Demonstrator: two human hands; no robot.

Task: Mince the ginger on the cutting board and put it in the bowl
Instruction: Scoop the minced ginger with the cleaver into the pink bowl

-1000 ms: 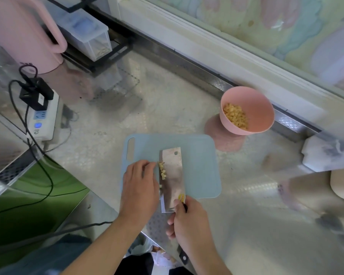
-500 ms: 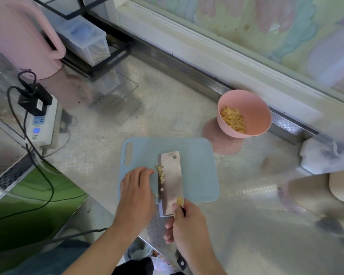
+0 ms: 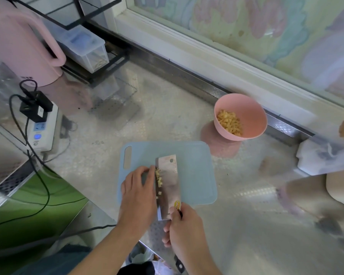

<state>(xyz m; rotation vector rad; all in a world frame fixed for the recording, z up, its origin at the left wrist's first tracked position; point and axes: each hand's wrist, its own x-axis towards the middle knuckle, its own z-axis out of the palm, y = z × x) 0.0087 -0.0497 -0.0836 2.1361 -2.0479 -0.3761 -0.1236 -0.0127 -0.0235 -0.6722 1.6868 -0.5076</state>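
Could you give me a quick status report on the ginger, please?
Right hand grips cleaver; left hand scrapes ginger bits onto blade. Bowl already part-filled. Path to bowl unobstructed.

1. We see the counter (image 3: pixel 167 120) as embossed metal, shiny, mirroring what stands on it.
2. Cutting board (image 3: pixel 195 175): pale blue plastic, matt, smooth.
3. Cleaver (image 3: pixel 169 183): bare polished steel blade, reflective, small yellow sticker near the handle; handle end looks like dark plastic with rivets.
4. Bowl (image 3: pixel 252 116): pink plastic, matt, smooth wall.
5. Minced ginger (image 3: pixel 158 180) on the blade edge: moist-looking, rough little cubes.
6. Pink jug (image 3: pixel 18 48): smooth plastic, soft satin sheen.
7. Storage box (image 3: pixel 87 46): clear plastic, glossy.
8. Rack (image 3: pixel 68 14): thin black matt metal frame.
9. Power strip (image 3: pixel 42 133): white glossy plastic; cables rubbery black.
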